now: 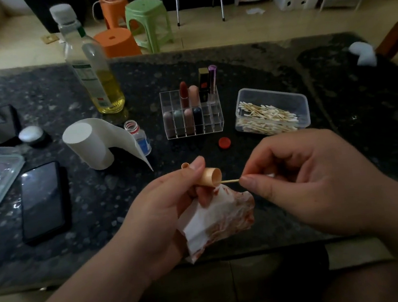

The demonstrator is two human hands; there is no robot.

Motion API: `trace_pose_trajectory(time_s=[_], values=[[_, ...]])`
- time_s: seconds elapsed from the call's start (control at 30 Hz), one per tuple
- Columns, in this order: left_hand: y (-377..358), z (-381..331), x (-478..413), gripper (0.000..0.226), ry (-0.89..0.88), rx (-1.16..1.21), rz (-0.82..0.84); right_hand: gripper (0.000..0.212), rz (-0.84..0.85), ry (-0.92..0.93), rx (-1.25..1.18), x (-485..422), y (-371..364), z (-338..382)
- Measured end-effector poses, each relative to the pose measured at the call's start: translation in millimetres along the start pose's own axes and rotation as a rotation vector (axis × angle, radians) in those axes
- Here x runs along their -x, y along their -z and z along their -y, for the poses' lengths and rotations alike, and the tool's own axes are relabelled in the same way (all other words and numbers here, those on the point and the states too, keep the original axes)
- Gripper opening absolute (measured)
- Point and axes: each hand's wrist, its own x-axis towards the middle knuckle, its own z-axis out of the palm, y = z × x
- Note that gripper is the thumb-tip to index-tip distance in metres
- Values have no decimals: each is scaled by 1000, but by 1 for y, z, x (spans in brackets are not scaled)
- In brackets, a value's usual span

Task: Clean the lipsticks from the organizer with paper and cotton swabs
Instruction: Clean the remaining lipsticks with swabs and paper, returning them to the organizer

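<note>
Left hand (167,205): closed on a tan lipstick cap (210,176), open end toward the right hand; stained paper (217,220) bunched under the same fingers.
Right hand (307,185): thumb and forefinger pinched on a cotton swab (230,181) — tip inside the cap.
Organizer (192,112): beyond both grips, lipsticks standing in it — swab box (271,109) just right.
</note>
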Motion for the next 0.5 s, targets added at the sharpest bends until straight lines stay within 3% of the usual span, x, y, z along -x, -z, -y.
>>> trace_pose_trajectory(time_s=[0.5], values=[[-13,-1,17,31,-17,-60,12,8,-62,137,236,9,9,10]])
